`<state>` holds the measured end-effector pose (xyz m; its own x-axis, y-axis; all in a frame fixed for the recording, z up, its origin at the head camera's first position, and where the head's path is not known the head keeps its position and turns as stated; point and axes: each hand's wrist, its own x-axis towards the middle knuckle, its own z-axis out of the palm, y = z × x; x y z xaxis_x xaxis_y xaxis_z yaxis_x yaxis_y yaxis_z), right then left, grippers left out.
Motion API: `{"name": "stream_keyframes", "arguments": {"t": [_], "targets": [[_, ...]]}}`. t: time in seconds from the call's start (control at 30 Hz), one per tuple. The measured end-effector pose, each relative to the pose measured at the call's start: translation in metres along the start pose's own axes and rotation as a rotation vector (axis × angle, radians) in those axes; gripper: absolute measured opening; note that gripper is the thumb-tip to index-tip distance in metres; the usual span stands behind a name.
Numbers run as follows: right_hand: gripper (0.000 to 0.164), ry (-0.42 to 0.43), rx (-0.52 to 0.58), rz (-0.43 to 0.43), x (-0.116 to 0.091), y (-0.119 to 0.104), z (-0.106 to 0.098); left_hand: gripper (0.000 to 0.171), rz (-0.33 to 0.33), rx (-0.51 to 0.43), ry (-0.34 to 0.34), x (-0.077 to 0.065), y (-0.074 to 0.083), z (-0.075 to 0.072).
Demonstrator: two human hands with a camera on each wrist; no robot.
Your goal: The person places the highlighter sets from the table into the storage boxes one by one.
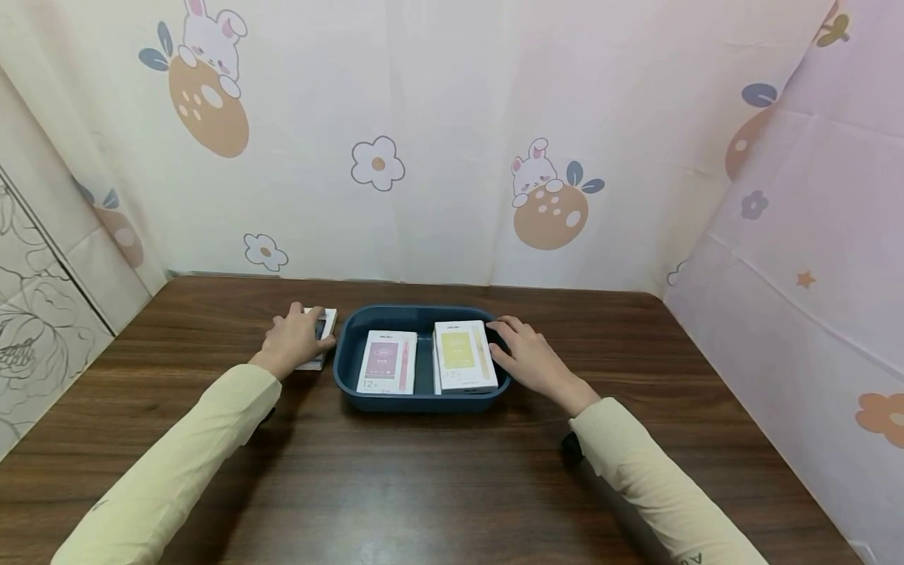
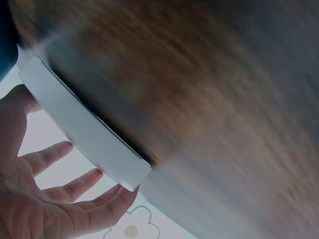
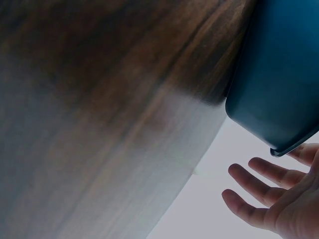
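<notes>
My left hand (image 1: 293, 342) grips a flat white box (image 1: 328, 322) on the table, left of the blue bin. In the left wrist view, the fingers (image 2: 82, 185) and thumb spread across the box (image 2: 84, 122), reaching its opposite ends. The dark blue bin (image 1: 395, 403) holds a white box with a purple label (image 1: 381, 361) on its left side. On its right side, a white box with a yellow-green label (image 1: 462, 357) appears to lie on another box. My right hand (image 1: 533, 361) is at the bin's right rim, fingers loosely extended; some fingertips are hidden behind the rim in the right wrist view.
The bin stands on a dark wood table (image 1: 424, 479), toward its back edge. Behind the table hangs a pale curtain (image 1: 452, 157) printed with rabbits and flowers, and it continues along the right side. A light patterned panel (image 1: 42, 314) stands at the left.
</notes>
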<state>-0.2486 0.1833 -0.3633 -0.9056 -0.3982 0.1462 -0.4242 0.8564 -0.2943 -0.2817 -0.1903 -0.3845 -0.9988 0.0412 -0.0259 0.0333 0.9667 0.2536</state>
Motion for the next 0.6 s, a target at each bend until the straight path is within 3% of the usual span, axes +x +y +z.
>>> {"name": "stream_keyframes", "arguments": {"t": [0.3,0.6], "targets": [[0.045,0.0,0.003,-0.002,0.001,0.0,0.0,0.064,0.005,-0.014,0.049,-0.003,0.003,-0.011],[0.046,-0.004,0.004,0.0,0.0,0.001,0.0,0.063,0.009,-0.04,0.08,-0.008,0.012,-0.032]]}}
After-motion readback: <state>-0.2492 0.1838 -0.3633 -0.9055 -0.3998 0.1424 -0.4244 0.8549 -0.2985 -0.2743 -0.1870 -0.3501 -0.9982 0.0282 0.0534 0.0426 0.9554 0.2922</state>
